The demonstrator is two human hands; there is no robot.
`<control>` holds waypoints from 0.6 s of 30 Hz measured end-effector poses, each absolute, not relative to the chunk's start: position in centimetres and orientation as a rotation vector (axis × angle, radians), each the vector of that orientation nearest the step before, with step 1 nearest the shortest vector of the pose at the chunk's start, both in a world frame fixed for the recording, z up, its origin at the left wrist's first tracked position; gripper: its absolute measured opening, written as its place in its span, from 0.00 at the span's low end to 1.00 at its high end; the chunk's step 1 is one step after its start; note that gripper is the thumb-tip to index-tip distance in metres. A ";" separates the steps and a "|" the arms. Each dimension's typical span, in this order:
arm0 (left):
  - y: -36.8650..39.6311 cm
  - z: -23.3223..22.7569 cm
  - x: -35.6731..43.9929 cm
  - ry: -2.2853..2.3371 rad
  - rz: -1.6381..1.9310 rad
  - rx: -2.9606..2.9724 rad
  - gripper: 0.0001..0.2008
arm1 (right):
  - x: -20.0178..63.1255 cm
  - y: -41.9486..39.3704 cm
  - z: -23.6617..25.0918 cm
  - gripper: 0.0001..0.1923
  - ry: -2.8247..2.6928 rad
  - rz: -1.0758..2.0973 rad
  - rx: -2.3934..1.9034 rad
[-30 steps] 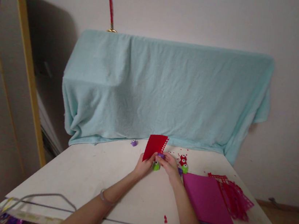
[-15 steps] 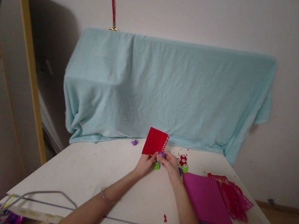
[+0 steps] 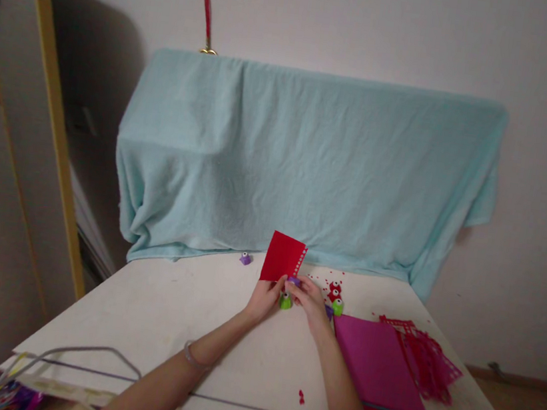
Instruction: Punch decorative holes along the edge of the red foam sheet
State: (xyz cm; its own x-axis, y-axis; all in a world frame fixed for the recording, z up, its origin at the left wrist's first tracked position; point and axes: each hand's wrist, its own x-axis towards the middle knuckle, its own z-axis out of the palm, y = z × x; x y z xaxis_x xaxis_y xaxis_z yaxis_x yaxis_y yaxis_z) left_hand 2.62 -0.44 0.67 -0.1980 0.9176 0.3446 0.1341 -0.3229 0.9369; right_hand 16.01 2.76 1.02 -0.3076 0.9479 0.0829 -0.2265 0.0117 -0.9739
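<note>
A red sheet of paper (image 3: 283,257) with a row of small holes down its right side is pinched at its lower edge by my left hand (image 3: 265,298). My right hand (image 3: 309,298) is closed around a small purple craft punch (image 3: 294,281) at the sheet's lower right corner. Just below, between the hands, stands a green punch (image 3: 286,301). Past my right hand are another green punch (image 3: 337,306) and red punches (image 3: 335,290), with tiny red cut-outs scattered around. Partly hidden by my right hand lies a purple-blue piece (image 3: 328,312).
To the right lies a stack of magenta paper (image 3: 378,363), beside a pile of punched red and pink scraps (image 3: 426,366). A purple punch (image 3: 245,258) stands at the table's back edge. A light blue cloth (image 3: 308,169) hangs behind. A grey cable (image 3: 83,348) crosses the front left corner.
Hands, paper and purple punch keep nearly the same pose. The whole view has shifted very slightly; nothing has been taken up or let go.
</note>
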 end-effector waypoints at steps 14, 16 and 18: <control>-0.5 0.5 2.3 1.402 1.434 1.541 0.26 | 16.1 2.5 1.5 0.22 -1.291 1.465 -0.836; -0.5 0.4 2.2 1.435 1.398 1.558 0.29 | 16.1 2.6 1.5 0.23 -1.275 1.462 -0.840; -0.5 0.3 2.1 1.445 1.383 1.552 0.31 | 16.1 2.6 1.5 0.22 -1.268 1.458 -0.844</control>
